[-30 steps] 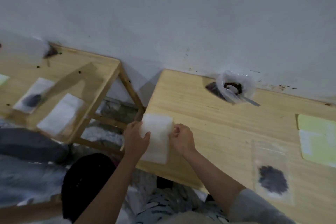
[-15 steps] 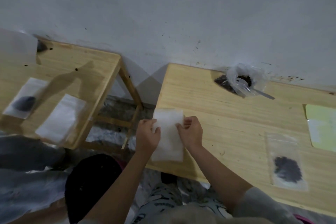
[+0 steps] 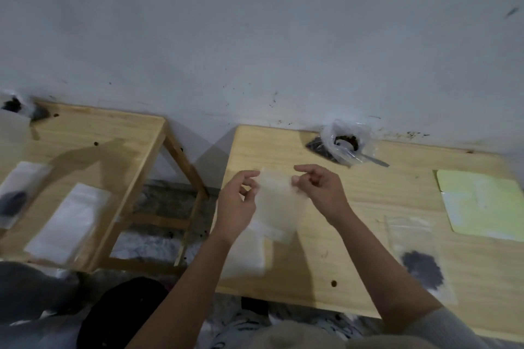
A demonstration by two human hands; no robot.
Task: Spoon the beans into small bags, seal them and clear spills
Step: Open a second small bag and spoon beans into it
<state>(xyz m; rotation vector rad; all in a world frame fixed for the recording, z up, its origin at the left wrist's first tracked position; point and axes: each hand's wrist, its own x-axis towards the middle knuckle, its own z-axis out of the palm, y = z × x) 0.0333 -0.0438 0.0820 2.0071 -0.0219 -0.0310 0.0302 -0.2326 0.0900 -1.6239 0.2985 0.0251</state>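
- Up close, both hands hold one small empty bag (image 3: 279,201) above the near-left part of the wooden surface (image 3: 340,235); the bag is blurred and see-through.
- Left hand (image 3: 236,204) pinches the bag's left edge, with its fingers (image 3: 249,178) curled round it near the top.
- Right hand (image 3: 321,190) pinches the bag's right edge near the top; its fingers (image 3: 307,170) are bent, the forefinger reaching over the top.
- Another pale bag (image 3: 246,252) lies flat on the surface at 6 o'clock from the held one, partly under the left forearm.
- At 1 o'clock from the hands, by the wall (image 3: 255,37), stands an open plastic sack of dark beans (image 3: 347,142), with a spoon (image 3: 365,157) in its mouth and the handle pointing to 4 o'clock.
- At 4 o'clock from the hands, a filled bag (image 3: 419,258) lies flat with a dark heap of beans inside, near the front edge.
- At 3 o'clock, well apart from the hands, a yellow-green sheet (image 3: 482,204) lies at the right end of the surface.
- One loose bean (image 3: 334,283) sits near the front edge at 5 o'clock.
- To 9 o'clock stands a second surface (image 3: 93,144), carrying a white bag (image 3: 71,218) and, at its left, a bag with dark beans (image 3: 17,198).
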